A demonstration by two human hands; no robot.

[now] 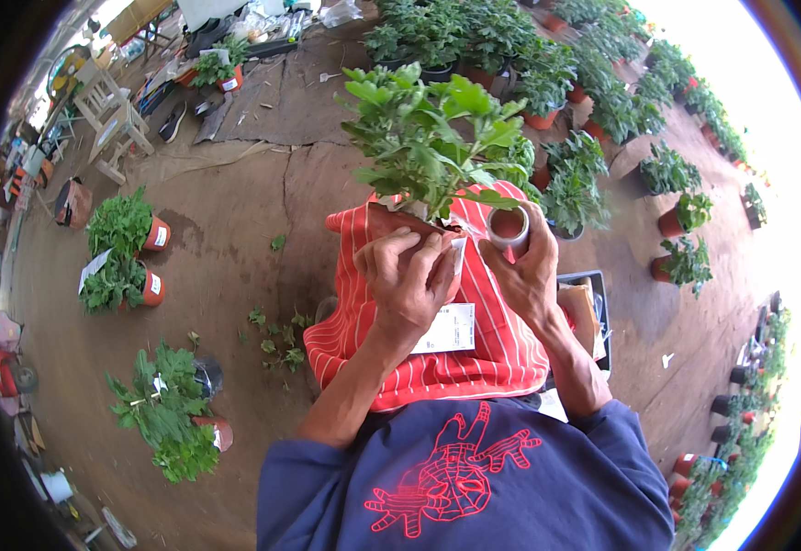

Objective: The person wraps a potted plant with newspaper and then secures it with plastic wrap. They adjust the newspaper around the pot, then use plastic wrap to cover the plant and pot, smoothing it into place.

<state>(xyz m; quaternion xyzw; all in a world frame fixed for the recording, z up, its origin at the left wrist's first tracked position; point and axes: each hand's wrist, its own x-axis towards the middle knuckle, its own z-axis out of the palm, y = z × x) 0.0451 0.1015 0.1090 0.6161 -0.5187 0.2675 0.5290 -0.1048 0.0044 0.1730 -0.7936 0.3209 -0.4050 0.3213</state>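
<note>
A leafy green potted plant (pixel 435 144) stands in a terracotta-coloured pot (pixel 390 224) on a red striped cloth over my lap. My left hand (pixel 407 275) has its fingertips on the near side of the pot, beside a small white label (pixel 459 258). Held in my right hand (pixel 527 262) is a roll of tape (pixel 508 226), just right of the pot, its round core facing up. A white printed paper (pixel 447 329) lies on the red striped cloth (pixel 400 379) below my hands.
Plants lie tipped in pots (pixel 154 289) on the brown floor at the left, near loose leaves (pixel 289 344). A dark crate (pixel 603 324) holding cardboard is by my right side. Many potted plants (pixel 490 41) stand ahead and to the right. A wooden chair (pixel 114 124) is at the upper left.
</note>
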